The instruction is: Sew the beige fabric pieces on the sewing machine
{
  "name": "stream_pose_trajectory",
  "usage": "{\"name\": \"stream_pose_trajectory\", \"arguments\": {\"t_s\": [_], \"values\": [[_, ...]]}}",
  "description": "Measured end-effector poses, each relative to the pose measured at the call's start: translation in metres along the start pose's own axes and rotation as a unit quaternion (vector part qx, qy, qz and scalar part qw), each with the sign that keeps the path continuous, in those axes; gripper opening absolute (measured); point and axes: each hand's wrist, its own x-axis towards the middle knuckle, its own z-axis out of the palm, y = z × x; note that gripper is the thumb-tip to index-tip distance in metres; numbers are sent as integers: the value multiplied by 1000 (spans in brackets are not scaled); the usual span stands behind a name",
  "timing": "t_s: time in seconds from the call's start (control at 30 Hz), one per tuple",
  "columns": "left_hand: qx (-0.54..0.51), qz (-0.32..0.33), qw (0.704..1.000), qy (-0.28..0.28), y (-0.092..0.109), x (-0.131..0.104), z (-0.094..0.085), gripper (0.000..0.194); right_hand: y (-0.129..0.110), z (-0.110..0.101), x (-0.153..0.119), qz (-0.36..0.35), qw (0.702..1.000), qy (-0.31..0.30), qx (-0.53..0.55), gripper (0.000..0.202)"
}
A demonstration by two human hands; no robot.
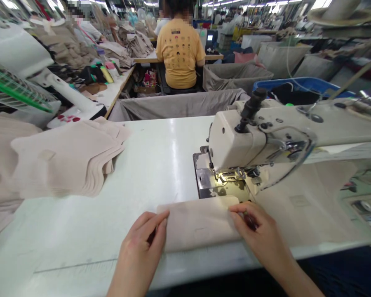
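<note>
Two hands hold one cloth point(200, 227) between them, and it lies flat on the table point(148, 165) close to its near edge, right in front of the machine point(241, 140). You have it crosswise, probably so that its far edge runs square to the metal plate point(205, 175), which it lies just beside or slightly over; which of the two is hard to tell. Gripping it at both ends likely keeps it taut and stops wrinkles. The stack point(68, 161) sits off to your left, well apart from the cloth, presumably to leave the middle of the table free while staying within reach. A pale sheet point(299, 202) spreads on the right, partly under the machine's arm; why it rests there is unclear.

Your left hand point(142, 243) comes in from below, back of the hand up, its thumb and forefinger pinching the cloth's left end near the far corner. Your right hand point(262, 235) reaches in at a slant from the lower right, thumb and forefinger closed on the right end, the other fingers curled beneath. Something dark shows inside that curl, but you cannot tell what it is from here.
</note>
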Motion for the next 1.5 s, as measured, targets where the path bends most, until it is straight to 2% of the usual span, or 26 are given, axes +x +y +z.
{"name": "stream_pose_trajectory", "arguments": {"t_s": [0.17, 0.4, 0.93, 1.1, 1.23, 1.3, 1.37, 1.43, 1.5], "values": [[15, 7, 1000, -6, -5, -1, 0, 30, -2, 2, 0, 27, 999, -20, 6, 18], [23, 0, 999, -41, -11, -3, -2, 27, -3, 3, 2, 21, 1000, -17, 10, 17], [23, -8, 999, -43, -14, -4, 0, 29, -3, 1, 6, 40, 999, -30, -12, 21], [33, 10, 999, -41, -12, -1, 0, 32, -8, 0, 9, 36, 998, -34, -26, 21], [105, 56, 993, -18, -3, -1, 1, 35, -12, -7, 11, -21, 994, -46, -102, 19], [171, 101, 980, 4, -1, 0, 1, 33, -12, -14, 11, -85, 981, -58, -162, 17], [214, 165, 963, 10, -4, 6, 0, 29, -11, -19, 10, -153, 961, -69, -219, 27], [222, 215, 951, -25, -9, 19, -2, 28, -10, -22, 8, -199, 943, -80, -254, 33], [224, 227, 944, -83, -11, 39, -3, 31, -9, -21, 8, -208, 939, -84, -261, 31]]}}
